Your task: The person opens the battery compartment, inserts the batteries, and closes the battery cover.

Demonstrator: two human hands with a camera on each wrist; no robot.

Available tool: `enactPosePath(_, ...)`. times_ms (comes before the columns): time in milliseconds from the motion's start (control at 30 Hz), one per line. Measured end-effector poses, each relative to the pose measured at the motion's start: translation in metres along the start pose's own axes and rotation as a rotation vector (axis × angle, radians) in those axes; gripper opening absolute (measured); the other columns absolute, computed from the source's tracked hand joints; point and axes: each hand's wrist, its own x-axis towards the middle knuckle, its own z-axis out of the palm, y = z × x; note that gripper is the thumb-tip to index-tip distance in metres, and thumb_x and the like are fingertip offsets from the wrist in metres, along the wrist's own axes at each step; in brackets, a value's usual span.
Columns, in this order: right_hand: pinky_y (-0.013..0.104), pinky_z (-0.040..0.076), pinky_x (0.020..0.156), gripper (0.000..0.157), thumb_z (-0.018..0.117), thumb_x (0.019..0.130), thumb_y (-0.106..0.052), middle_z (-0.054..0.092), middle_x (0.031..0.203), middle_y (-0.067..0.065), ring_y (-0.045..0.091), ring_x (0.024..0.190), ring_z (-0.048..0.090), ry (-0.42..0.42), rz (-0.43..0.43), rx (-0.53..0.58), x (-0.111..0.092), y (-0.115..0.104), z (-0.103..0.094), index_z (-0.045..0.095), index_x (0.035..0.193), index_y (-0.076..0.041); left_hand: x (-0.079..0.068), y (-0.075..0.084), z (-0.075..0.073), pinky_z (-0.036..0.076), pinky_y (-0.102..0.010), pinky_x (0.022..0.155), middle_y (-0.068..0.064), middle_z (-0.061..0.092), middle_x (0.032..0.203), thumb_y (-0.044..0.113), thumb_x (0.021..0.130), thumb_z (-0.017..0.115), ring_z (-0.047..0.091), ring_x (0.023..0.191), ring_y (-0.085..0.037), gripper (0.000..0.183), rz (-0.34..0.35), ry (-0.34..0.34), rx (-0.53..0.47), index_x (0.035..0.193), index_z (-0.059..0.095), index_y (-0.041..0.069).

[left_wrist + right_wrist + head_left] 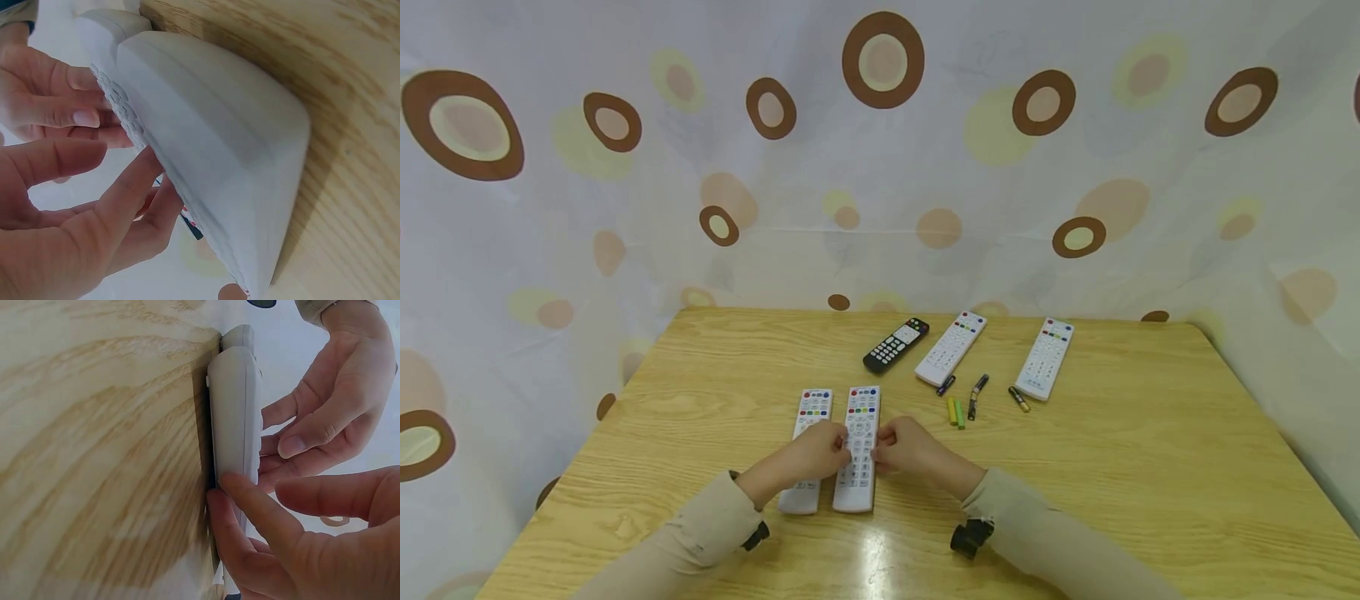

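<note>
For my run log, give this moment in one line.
Left hand: over front left remote | Right hand: touching front right remote | Batteries: on table

Five remotes: two near white remotes [861, 448], two far white remotes [951, 348], one far black remote [896, 346]. Six batteries: one yellow battery [952, 411], one green battery [959, 414], four dark batteries [946, 385]. One left hand [815, 451], one right hand [913, 450].

Bare L hand [94, 231] is at keypad side of round-ended white plastic remote [212, 131] on lt.-brown wood-grain tabletop [353, 156], bare R hand [47, 103] nr.
</note>
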Motion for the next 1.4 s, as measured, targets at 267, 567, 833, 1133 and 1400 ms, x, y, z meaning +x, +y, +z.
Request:
enactPosePath(267,0.03,0.059,0.071,0.022,0.057,0.088,0.009,0.064,0.087,0.017,0.022,0.077,0.067,-0.039,-0.032,-0.027,0.001,0.002,0.0,0.058,0.107,0.019,-0.002,0.0,-0.001,0.028,-0.019,0.047,0.001,0.039,0.061,-0.001,0.087,0.058,0.039,0.054,-0.01,0.015,0.001,-0.001,0.024,0.074,0.051,0.003)
enactPosePath(567,0.028,0.057,0.071,0.024,0.06,0.088,0.004,0.064,0.086,0.012,0.016,0.077,0.062,-0.051,-0.023,-0.097,0.001,0.001,-0.001,0.06,0.109,0.015,-0.004,0.003,-0.004,0.03,-0.019,0.046,-0.001,0.041,0.062,0.001,0.09,0.057,0.04,0.053,-0.011,0.015,0.036,-0.018,0.109,0.075,0.052,0.002)
enactPosePath(833,0.032,0.056,0.075,0.036,0.061,0.088,0.001,0.063,0.094,0.014,0.018,0.083,0.061,-0.079,-0.057,-0.169,-0.002,0.003,-0.012,0.054,0.119,0.018,-0.004,0.013,-0.005,0.053,-0.037,0.069,-0.022,0.057,0.098,0.008,0.092,0.061,0.058,0.085,-0.027,0.028,0.03,0.014,0.227,0.108,0.059,-0.014)
enactPosePath(1133,0.032,0.053,0.075,0.038,0.059,0.091,-0.008,0.063,0.099,0.01,0.019,0.089,0.059,-0.103,-0.158,-0.28,-0.013,0.009,-0.037,0.055,0.123,0.012,0.005,0.033,-0.021,0.052,-0.042,0.085,-0.021,0.057,0.111,0.012,0.096,0.057,0.058,0.102,-0.031,0.036,0.08,0.126,0.247,0.125,0.055,-0.01)
enactPosePath(1400,0.033,0.053,0.075,0.027,0.058,0.093,-0.005,0.065,0.096,0.011,0.023,0.088,0.06,-0.022,-0.309,-0.332,-0.029,0.02,-0.058,0.06,0.114,0.013,0.038,0.036,-0.028,0.053,-0.04,0.08,-0.019,0.059,0.104,0.008,0.095,0.057,0.058,0.096,-0.031,0.029,0.175,0.256,0.296,0.119,0.06,-0.009)
